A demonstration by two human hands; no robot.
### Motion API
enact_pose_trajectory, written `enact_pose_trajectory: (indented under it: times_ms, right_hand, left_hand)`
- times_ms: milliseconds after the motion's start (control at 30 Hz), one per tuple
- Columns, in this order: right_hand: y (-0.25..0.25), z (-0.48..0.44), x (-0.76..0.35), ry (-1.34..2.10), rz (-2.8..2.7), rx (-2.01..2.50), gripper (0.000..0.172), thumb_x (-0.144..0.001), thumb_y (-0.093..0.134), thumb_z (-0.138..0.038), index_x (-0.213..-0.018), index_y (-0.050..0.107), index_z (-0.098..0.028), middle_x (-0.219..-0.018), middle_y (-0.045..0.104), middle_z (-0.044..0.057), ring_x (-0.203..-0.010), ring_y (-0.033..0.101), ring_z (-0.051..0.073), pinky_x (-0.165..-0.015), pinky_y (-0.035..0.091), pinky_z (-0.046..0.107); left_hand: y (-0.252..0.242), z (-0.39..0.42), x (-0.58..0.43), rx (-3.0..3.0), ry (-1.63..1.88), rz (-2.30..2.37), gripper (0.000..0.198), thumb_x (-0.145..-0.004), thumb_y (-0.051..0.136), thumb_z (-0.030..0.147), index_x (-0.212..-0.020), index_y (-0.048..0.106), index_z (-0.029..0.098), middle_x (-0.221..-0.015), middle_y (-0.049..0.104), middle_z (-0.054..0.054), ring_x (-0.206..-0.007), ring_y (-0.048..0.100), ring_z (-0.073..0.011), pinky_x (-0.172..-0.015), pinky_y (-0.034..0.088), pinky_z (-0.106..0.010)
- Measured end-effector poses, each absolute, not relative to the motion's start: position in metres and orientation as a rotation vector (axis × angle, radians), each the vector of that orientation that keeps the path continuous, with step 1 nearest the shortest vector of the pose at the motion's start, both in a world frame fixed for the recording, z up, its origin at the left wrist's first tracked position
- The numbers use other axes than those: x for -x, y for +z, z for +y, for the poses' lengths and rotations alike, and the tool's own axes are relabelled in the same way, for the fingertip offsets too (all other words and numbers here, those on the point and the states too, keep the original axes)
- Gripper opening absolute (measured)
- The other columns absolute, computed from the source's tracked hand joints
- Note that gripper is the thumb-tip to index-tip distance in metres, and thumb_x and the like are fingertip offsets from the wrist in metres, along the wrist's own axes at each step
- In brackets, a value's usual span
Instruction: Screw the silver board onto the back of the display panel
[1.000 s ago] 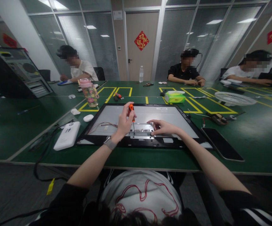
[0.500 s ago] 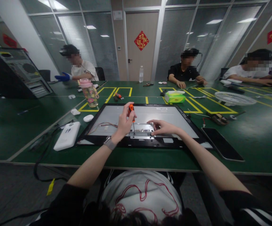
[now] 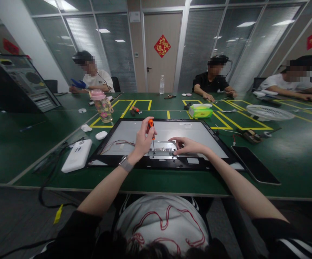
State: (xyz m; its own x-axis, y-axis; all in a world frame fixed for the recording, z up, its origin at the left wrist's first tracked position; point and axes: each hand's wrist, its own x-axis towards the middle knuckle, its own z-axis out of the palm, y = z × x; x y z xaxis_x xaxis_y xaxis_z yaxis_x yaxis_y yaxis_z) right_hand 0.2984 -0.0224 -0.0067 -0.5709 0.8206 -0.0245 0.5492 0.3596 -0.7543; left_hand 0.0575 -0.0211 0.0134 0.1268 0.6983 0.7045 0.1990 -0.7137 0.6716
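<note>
A black-framed monitor panel (image 3: 194,133) lies face down on the green table (image 3: 23,144) in front of me. My left hand (image 3: 142,142) is closed around an orange-handled screwdriver (image 3: 151,126), held upright with its tip on a metal bracket (image 3: 163,149) near the panel's front edge. My right hand (image 3: 187,145) rests on the right end of that bracket, fingers curled and pressing on it. Thin wires (image 3: 118,143) run across the panel to the left of my left hand.
A white box (image 3: 77,155) and a white mouse (image 3: 101,135) lie left of the panel, a dark phone (image 3: 254,164) to its right. Behind stand a pink-lidded bottle (image 3: 102,105), a green tissue pack (image 3: 200,111) and a white fan grille (image 3: 269,113). Three people sit at the far side.
My hands and the screwdriver have stayed in place. The person at the far left has raised and shifted a blue-gloved hand.
</note>
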Motion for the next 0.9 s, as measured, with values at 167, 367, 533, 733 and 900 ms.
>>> enact_pose_trajectory:
  times_ms: [167,367,533,733,900]
  right_hand:
    - [-0.008,-0.0215,-0.2987,1.045,-2.271,1.209,0.075,-0.07,0.073,-0.047,-0.133,0.048,-0.016,-0.072,0.052,-0.003,-0.067,0.051,0.015,-0.064,0.04,0.028]
    - [-0.0065,-0.0224,-0.2975,1.032,-2.28,1.22,0.075,-0.07,0.073,-0.046,-0.134,0.048,-0.014,-0.072,0.052,-0.003,-0.067,0.05,0.014,-0.065,0.04,0.028]
    - [-0.0062,-0.0228,-0.2974,1.032,-2.275,1.229,0.076,-0.069,0.073,-0.047,-0.133,0.049,-0.014,-0.072,0.053,-0.003,-0.067,0.05,0.014,-0.065,0.04,0.028]
    - [-0.007,-0.0223,-0.2984,1.029,-2.278,1.218,0.075,-0.069,0.074,-0.048,-0.132,0.049,-0.016,-0.073,0.052,-0.002,-0.068,0.051,0.015,-0.065,0.04,0.027]
    - [-0.007,-0.0222,-0.2981,1.035,-2.276,1.213,0.076,-0.069,0.074,-0.047,-0.133,0.048,-0.016,-0.073,0.052,-0.003,-0.068,0.05,0.014,-0.064,0.039,0.027]
  left_hand:
    - [0.0126,-0.0206,-0.0573,-2.004,1.617,0.847,0.034,-0.093,0.041,0.027,-0.127,0.042,0.024,-0.069,0.058,0.003,-0.058,0.056,-0.009,-0.057,0.047,-0.024]
    - [0.0128,-0.0197,-0.0569,-2.011,1.62,0.867,0.034,-0.093,0.042,0.028,-0.127,0.043,0.024,-0.068,0.058,0.004,-0.058,0.056,-0.0091,-0.057,0.047,-0.024]
    - [0.013,-0.0201,-0.0571,-1.999,1.61,0.858,0.035,-0.093,0.042,0.027,-0.127,0.043,0.024,-0.069,0.058,0.003,-0.059,0.056,-0.0093,-0.057,0.047,-0.024]
    - [0.0127,-0.0207,-0.0569,-2.0,1.605,0.856,0.036,-0.093,0.042,0.027,-0.128,0.042,0.024,-0.069,0.058,0.003,-0.059,0.056,-0.0094,-0.058,0.047,-0.024]
    - [0.0129,-0.0208,-0.0572,-2.004,1.599,0.859,0.036,-0.093,0.042,0.027,-0.129,0.042,0.024,-0.07,0.059,0.003,-0.059,0.057,-0.0089,-0.058,0.048,-0.024]
